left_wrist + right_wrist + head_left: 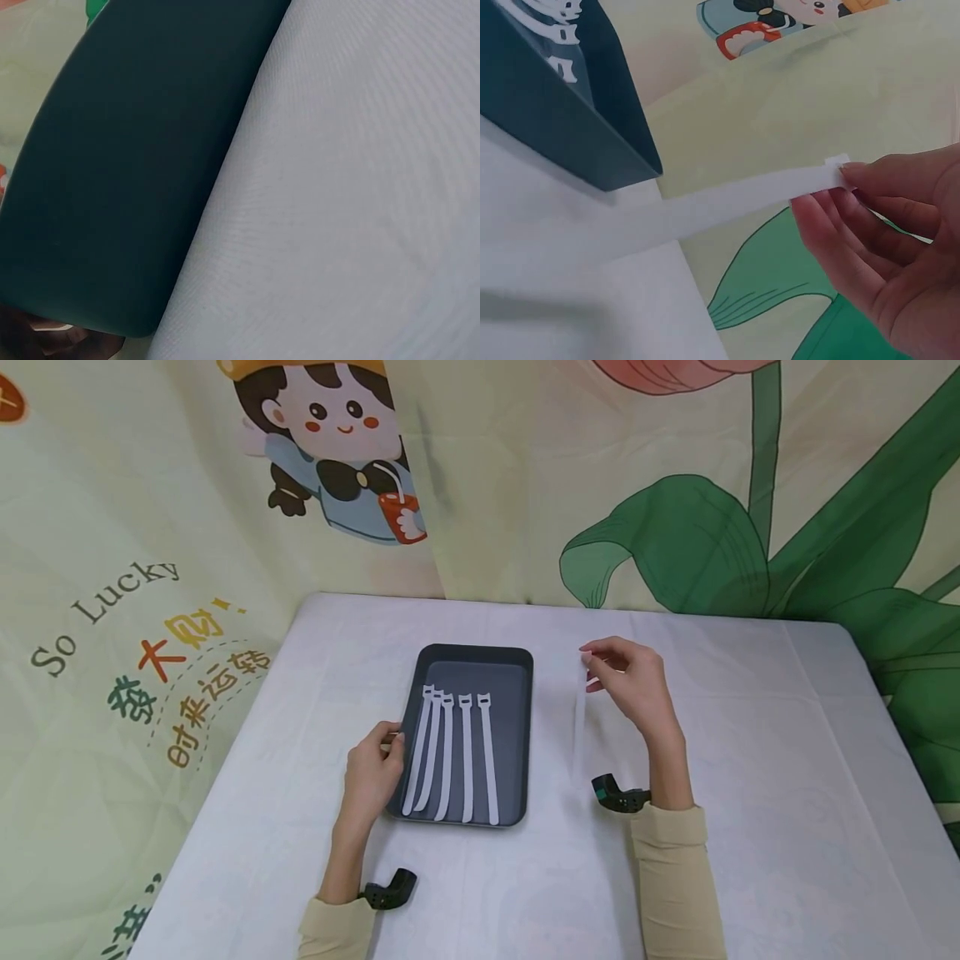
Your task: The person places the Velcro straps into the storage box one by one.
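A white cable strap with a slotted head hangs down from my right hand, pinched at its head end between thumb and fingers, to the right of the tray. In the right wrist view the same strap stretches out to the left, blurred at its far end. Several matching white straps lie lengthwise side by side in a dark grey tray, their heads toward the back. My left hand holds the tray's left rim with curled fingers. The left wrist view shows mostly the tray's outer wall, with the fingers dim at the lower left.
A white cloth covers the table. Behind and to the left hangs a printed curtain with a cartoon figure, lettering and large green leaves. Each wrist wears a black camera mount, one by the left sleeve and one by the right sleeve.
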The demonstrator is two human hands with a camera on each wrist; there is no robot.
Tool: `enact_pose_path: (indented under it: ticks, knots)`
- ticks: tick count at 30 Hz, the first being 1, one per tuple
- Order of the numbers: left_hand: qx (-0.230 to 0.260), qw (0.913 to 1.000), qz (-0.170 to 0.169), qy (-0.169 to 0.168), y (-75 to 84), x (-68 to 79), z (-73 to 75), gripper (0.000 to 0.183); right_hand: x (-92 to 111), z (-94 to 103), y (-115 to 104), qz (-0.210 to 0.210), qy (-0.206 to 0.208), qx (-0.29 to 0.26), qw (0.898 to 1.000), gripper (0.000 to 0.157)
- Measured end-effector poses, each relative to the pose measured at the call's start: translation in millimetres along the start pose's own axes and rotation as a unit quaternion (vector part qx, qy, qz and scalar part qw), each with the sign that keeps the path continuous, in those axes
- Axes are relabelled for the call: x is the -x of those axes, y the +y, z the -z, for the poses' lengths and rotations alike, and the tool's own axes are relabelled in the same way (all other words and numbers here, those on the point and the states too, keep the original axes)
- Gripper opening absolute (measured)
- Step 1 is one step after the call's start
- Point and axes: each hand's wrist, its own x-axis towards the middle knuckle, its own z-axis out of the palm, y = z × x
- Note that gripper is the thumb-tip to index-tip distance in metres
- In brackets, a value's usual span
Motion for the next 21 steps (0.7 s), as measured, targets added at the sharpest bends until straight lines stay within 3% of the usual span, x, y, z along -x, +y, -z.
enact_pose_path:
  ticks: [21]
  knots:
    - [0.000, 1.0000, -0.002, 0.003, -1.2, -0.5, -1.6, 0.028, 12.6, -14.7, -29.9, 0.064, -0.027, -0.068, 0.995, 0.023]
